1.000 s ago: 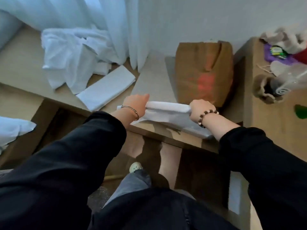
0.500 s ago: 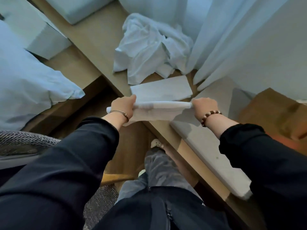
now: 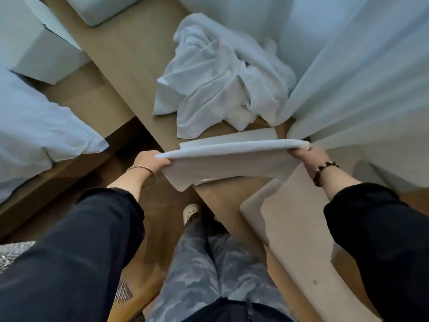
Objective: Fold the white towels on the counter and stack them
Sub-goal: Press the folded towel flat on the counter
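Grip: your left hand (image 3: 151,165) and right hand (image 3: 312,156) have fingers closed on the ends of the towel (image 3: 232,162) | Place: it hangs above the counter's (image 3: 130,54) near edge, long axis left-right | Target: the laid towel (image 3: 250,136) lies just beyond it, parallel, about equally near both hands

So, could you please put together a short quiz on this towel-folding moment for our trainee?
1. True or false: the folded towel gripped by the left hand and right hand lies flat on the counter.
2. What lies just beyond it? A) a basket B) a second folded towel C) a book
3. What is not yet folded?
Key: 1 false, it hangs from both hands; 2 B; 3 the crumpled heap of white towels.
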`<state>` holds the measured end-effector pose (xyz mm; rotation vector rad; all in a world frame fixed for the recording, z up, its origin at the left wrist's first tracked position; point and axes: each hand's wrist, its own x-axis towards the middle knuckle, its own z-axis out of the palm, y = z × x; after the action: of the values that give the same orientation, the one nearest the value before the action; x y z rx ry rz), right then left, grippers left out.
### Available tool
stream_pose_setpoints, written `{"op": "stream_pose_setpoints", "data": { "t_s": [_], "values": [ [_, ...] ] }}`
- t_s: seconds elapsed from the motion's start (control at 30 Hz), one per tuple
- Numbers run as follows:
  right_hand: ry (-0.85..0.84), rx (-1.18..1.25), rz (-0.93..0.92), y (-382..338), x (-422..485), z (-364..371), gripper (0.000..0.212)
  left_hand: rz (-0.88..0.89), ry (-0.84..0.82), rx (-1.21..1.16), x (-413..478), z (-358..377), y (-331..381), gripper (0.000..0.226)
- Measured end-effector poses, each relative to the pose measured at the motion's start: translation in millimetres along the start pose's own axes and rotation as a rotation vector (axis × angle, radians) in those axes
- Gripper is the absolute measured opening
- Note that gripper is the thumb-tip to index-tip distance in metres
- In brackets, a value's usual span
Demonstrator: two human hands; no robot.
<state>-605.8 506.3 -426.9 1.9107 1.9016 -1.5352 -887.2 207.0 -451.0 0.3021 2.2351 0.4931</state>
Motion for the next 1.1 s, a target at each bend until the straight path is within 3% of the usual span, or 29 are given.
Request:
{"op": "stream_pose_setpoints", "data": {
  "t_s": [0.07,0.17,0.37,0.43,0.53,0.6,0.73,0.93,1.1],
  "values": [
    [0.046,-0.084,-0.023,3,15,7,0.027,-0.024,0.022,-0.307,12,8,-7,0.011],
    [0.105,-0.125,-0.078,0,44,17,0.029,-0.014,0.059,-0.52,37,26,-3,0.003],
    [0.164,-0.103,0.008,10,132,47,0.042,-0.101,0.171,-0.34,113,91,-6,0.027],
    [0.165,-0.117,0.047,24,165,63,0.044,-0.175,0.188,-0.421,135,121,-14,0.026],
    [0.167,-0.163,0.149,47,198,85,0.066,-0.296,0.255,-0.552,148,157,-24,0.024],
    [0.202,-0.147,0.212,64,209,93,0.076,-0.264,0.313,-0.497,149,171,-26,0.039],
    [0.276,-0.19,0.153,77,210,99,0.058,-0.267,0.336,-0.436,140,178,-19,0.05],
    [0.383,-0.219,0.018,72,205,102,0.057,-0.293,0.501,-0.478,132,170,-8,0.04],
    [0.305,-0.294,0.013,77,212,109,0.057,-0.276,0.446,-0.409,135,163,-19,0.04]
  ]
}}
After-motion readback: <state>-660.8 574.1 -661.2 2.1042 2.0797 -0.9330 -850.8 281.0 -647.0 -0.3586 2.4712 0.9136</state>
